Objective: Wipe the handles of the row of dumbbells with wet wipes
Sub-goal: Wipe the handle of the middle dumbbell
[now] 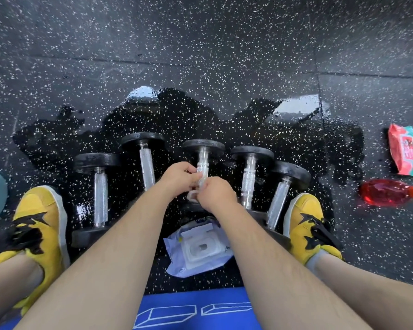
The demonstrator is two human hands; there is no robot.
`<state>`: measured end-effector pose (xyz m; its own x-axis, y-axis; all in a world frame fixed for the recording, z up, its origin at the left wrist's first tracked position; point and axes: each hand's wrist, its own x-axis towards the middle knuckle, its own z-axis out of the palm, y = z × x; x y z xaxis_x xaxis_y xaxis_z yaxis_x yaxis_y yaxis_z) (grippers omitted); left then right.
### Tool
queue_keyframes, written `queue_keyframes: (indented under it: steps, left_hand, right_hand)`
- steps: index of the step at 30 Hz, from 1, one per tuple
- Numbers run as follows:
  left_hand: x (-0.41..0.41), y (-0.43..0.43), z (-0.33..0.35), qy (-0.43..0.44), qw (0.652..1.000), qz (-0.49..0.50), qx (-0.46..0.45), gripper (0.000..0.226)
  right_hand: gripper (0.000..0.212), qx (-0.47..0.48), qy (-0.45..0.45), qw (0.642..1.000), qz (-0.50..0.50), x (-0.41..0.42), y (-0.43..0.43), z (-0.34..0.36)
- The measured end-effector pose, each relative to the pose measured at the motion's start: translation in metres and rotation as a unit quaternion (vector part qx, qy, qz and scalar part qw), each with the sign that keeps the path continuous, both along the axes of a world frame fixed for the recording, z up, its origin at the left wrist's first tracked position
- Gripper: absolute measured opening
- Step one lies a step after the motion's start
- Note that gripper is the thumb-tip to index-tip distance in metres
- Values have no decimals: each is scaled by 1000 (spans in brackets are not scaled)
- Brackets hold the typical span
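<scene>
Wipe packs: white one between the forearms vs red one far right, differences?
The white wipe pack is white-lavender, the red wipe pack red and teal. White lies between the forearms, flap up; red lies far right by a red bottle. Both lie flat on the floor.

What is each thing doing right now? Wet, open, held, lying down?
Left hand: pinches the middle dumbbell.
Right hand: grips the wipe on its handle.
Other dumbbells: lying untouched.
White pack: flat, lid open.
Red pack: lying flat.
Bottle: on its side.
Floor: wet round the dumbbells.
</scene>
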<state>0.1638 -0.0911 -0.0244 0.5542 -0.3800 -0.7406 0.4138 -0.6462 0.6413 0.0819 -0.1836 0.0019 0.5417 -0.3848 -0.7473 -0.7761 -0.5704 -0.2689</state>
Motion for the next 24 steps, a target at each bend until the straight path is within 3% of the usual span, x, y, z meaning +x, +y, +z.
queue_keyframes:
  steps: [2, 5, 9, 11, 15, 24]
  left_hand:
    - [1, 0, 4, 19, 1000, -8, -7, 8]
    - [-1, 2, 1, 28, 999, -23, -9, 16]
    - [-19, 4, -5, -80, 994, -68, 28, 30]
    - [-34, 2, -6, -146, 986, -68, 36, 33]
    - [-55, -1, -8, -195, 979, 26, 55, 31]
    - [-55, 0, -5, -189, 979, 58, 42, 30]
  right_hand:
    - [23, 1, 0, 1000, -21, 1, -8, -5]
    - [26, -31, -45, 994, -96, -9, -5, -16]
    - [30, -42, -151, 968, -197, -13, -2, -20]
    - [32, -21, -153, 968, -198, -12, -5, -15]
    - [29, 8, -103, 977, -184, -16, -4, -11]
    - [13, 53, -147, 964, -217, -22, -6, -15]
